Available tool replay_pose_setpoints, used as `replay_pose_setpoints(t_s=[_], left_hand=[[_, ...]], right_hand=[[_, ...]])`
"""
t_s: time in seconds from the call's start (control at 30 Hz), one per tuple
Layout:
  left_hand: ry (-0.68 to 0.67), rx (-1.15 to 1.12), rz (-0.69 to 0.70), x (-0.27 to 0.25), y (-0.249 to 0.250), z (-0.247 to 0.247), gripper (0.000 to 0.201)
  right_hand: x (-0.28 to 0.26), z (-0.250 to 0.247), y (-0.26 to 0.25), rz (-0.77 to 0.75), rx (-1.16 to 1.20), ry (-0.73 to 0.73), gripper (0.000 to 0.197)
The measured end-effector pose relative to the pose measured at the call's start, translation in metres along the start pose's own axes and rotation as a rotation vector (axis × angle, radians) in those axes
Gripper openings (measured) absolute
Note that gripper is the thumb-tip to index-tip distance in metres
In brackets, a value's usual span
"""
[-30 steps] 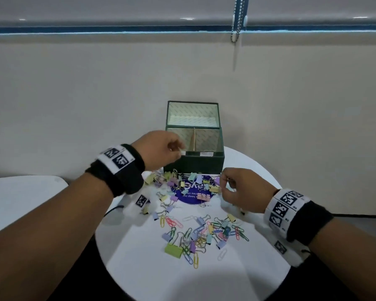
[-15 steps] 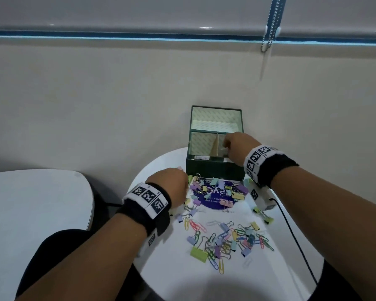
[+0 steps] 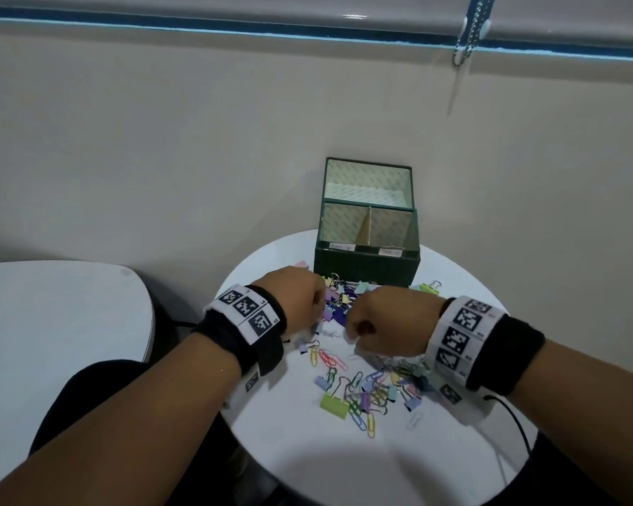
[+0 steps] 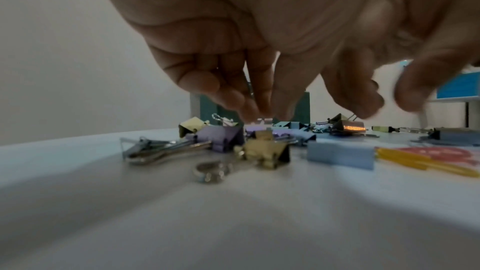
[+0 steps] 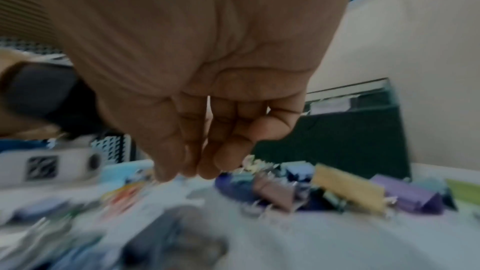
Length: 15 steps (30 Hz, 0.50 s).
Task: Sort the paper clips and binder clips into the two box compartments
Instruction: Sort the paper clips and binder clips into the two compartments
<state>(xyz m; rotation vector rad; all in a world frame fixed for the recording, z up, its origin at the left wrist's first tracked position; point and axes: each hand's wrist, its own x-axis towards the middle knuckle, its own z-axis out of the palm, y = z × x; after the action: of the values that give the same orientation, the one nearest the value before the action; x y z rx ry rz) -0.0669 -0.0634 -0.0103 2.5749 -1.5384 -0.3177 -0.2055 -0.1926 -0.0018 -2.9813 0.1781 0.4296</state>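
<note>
So the clips are mostly still out on the round white table (image 3: 454,465), nowhere near sorted. There's a bunch of pastel binder clips (image 3: 338,299) heaped right in front of the green box (image 3: 366,266), sitting partly on some dark blue round sticker or mat thing, and a second mixed scatter closer to the person with coloured paper clips (image 3: 329,359) tangled up with more binder clips, including a bigger lime green binder clip (image 3: 334,405) at the near edge of it. The box is at the back of the table against the wall, lid propped up, with a divider down the middle and a little label on the front lip of each compartment (can't read them). From the head view you can't really see the bottom of either compartment, so I honestly can't tell how many are already in there. Judging by the piles, most of the job is left. Left hand (image 3: 296,301) is down at the left side of the far heap; in its wrist view the fingers (image 4: 259,100) are bunched together pointing down onto a purple clip (image 4: 255,127), looks like a pinch starting, but I can't tell if it's actually got hold of it. Right hand (image 3: 384,325) is hovering between the two piles with fingers (image 5: 226,157) curled in close together, nothing visibly in them, though that view is really blurry
</note>
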Motion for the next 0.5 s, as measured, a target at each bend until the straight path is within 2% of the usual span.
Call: replay_pose_setpoints(t_s=[0.1, 0.17, 0.23, 0.33, 0.4, 0.5], left_hand=[[-0.026, -0.017, 0.034, -0.011, 0.003, -0.001, 0.005], [-0.075, 0.086, 0.093, -0.019, 0.003, 0.003, 0.021], [-0.099, 0.121, 0.163, -0.028, 0.004, 0.006, 0.027], [-0.088, 0.110, 0.207, -0.034, 0.005, 0.008, 0.022], [-0.070, 0.135, 0.237, -0.032, 0.004, 0.009, 0.014], [-0.068, 0.132, 0.268, -0.027, 0.002, 0.012, 0.011]], right_hand=[[0.002, 0.011, -0.008, 0.039, 0.009, -0.049, 0.017], [0.004, 0.012, -0.008, 0.055, 0.022, -0.042, 0.012], [0.007, 0.013, -0.008, 0.068, 0.024, -0.042, 0.009], [0.011, 0.014, -0.009, 0.107, 0.025, -0.077, 0.008], [0.009, 0.012, -0.006, 0.100, 0.045, -0.029, 0.012], [0.002, 0.001, 0.011, 0.065, 0.129, 0.171, 0.015]])
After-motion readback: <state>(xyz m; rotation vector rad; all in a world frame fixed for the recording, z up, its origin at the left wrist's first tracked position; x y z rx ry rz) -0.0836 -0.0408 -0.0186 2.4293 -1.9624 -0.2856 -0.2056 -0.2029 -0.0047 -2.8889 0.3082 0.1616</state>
